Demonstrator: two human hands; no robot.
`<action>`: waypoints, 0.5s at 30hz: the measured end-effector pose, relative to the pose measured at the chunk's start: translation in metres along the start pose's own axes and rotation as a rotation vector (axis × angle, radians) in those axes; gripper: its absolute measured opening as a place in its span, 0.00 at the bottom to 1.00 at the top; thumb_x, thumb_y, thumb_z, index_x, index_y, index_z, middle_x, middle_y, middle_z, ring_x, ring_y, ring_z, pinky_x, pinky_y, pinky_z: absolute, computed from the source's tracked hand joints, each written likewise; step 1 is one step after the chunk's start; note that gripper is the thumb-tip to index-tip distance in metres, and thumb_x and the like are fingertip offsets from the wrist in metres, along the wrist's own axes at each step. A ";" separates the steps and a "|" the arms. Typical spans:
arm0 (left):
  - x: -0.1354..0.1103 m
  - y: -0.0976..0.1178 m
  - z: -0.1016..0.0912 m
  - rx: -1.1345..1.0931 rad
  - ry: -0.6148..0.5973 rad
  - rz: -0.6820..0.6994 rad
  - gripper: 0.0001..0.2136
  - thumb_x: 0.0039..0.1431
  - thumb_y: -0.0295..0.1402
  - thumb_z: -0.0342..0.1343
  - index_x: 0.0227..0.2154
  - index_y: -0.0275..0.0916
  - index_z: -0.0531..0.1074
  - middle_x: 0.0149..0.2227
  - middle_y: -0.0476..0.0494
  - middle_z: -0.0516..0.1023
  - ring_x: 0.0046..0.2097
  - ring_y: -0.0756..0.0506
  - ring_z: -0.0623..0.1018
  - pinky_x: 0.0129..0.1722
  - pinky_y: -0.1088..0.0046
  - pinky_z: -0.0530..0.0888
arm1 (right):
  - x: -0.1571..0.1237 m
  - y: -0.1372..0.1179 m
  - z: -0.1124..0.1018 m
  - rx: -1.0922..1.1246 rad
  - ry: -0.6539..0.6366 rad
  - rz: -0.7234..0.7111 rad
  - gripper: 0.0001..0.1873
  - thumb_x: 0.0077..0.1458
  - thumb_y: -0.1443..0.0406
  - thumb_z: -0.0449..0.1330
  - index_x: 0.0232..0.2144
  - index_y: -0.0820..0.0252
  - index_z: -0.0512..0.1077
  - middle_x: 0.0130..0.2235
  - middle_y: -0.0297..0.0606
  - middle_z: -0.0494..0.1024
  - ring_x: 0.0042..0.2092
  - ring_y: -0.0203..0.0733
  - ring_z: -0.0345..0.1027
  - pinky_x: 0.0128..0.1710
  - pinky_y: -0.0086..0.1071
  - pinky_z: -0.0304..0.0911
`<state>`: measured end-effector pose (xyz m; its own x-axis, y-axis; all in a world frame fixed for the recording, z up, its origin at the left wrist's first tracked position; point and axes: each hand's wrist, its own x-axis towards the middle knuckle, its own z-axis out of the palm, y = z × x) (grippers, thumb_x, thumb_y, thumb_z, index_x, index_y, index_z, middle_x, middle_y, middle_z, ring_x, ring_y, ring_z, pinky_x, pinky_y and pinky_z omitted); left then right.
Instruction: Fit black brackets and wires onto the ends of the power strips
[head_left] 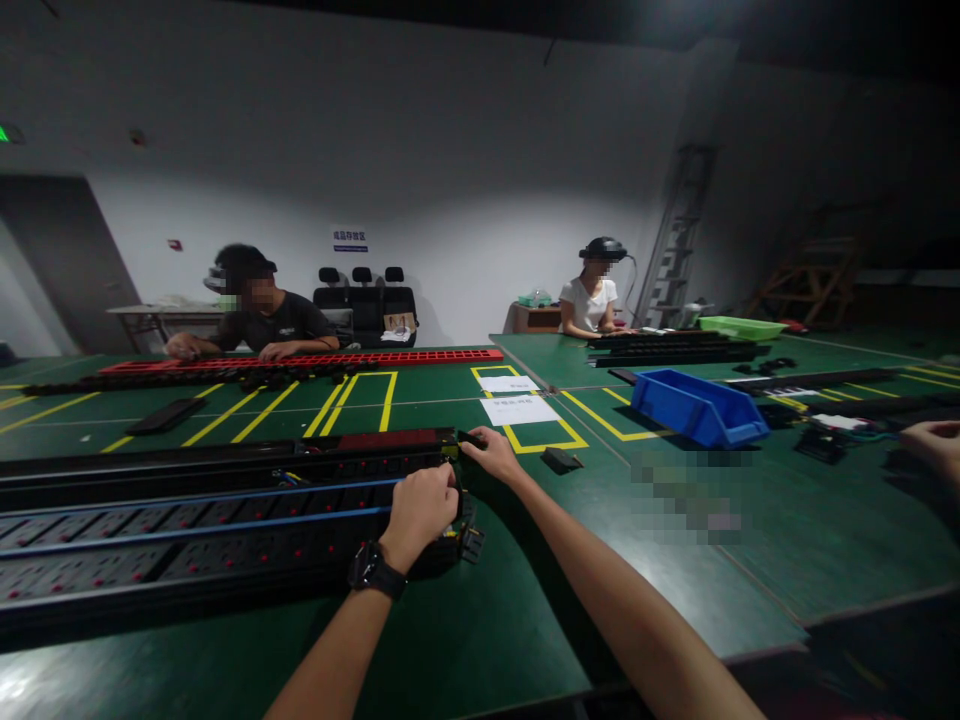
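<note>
Left hand (424,512), watch on the wrist, curled into a loose fist over the near end of a long black power strip (225,520), knuckles up, fingers tucked down onto the strip's end; whether anything small sits inside the curl cannot be told. Right hand (495,455) just beyond and to the right of the left one, fingers narrowed to a pinch on a small black end piece (471,439) at the tip of the rail. Directly under both hands, the strip's right end, with a black connector (469,542) jutting out just below the left fist. Stretching away to the left of the hands, several parallel black strips with red-dotted sockets and blue wires along them, lying flat on the green table (480,620). Just right of the right hand, a small black part (561,460) lying loose on the table. Beyond the right hand, two white paper sheets (517,408) inside yellow floor-style markings. Further right, well apart, a blue bin (697,407). Far across the table, a person in a dark shirt (270,318) leaning over a red strip (300,362), and another person in a white top (592,300) seated at black strips. At the far right edge, another person's hand (934,445).
</note>
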<state>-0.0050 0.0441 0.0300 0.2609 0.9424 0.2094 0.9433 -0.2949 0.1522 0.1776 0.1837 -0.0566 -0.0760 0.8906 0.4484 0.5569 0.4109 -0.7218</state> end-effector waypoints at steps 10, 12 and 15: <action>0.000 0.000 0.002 0.023 0.008 -0.010 0.08 0.60 0.30 0.47 0.36 0.44 0.71 0.37 0.44 0.81 0.41 0.42 0.81 0.38 0.70 0.71 | -0.004 -0.010 0.009 -0.252 0.061 0.000 0.03 0.54 0.66 0.61 0.34 0.57 0.73 0.31 0.35 0.78 0.33 0.40 0.70 0.32 0.28 0.55; 0.000 -0.001 0.002 0.022 0.011 -0.007 0.07 0.60 0.30 0.47 0.36 0.44 0.71 0.37 0.44 0.81 0.41 0.42 0.81 0.38 0.70 0.70 | -0.004 -0.009 0.008 -0.198 0.051 0.022 0.04 0.54 0.65 0.61 0.34 0.57 0.73 0.30 0.34 0.78 0.32 0.39 0.70 0.31 0.28 0.56; 0.000 -0.001 0.003 0.020 0.016 -0.004 0.07 0.59 0.29 0.47 0.36 0.44 0.71 0.36 0.44 0.81 0.40 0.42 0.81 0.38 0.70 0.70 | -0.003 -0.004 0.007 -0.125 0.015 0.023 0.05 0.54 0.64 0.61 0.35 0.57 0.74 0.29 0.32 0.78 0.31 0.38 0.70 0.31 0.28 0.57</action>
<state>-0.0053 0.0448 0.0272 0.2541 0.9407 0.2245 0.9482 -0.2881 0.1341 0.1697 0.1804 -0.0588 -0.0498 0.8963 0.4407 0.6572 0.3617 -0.6612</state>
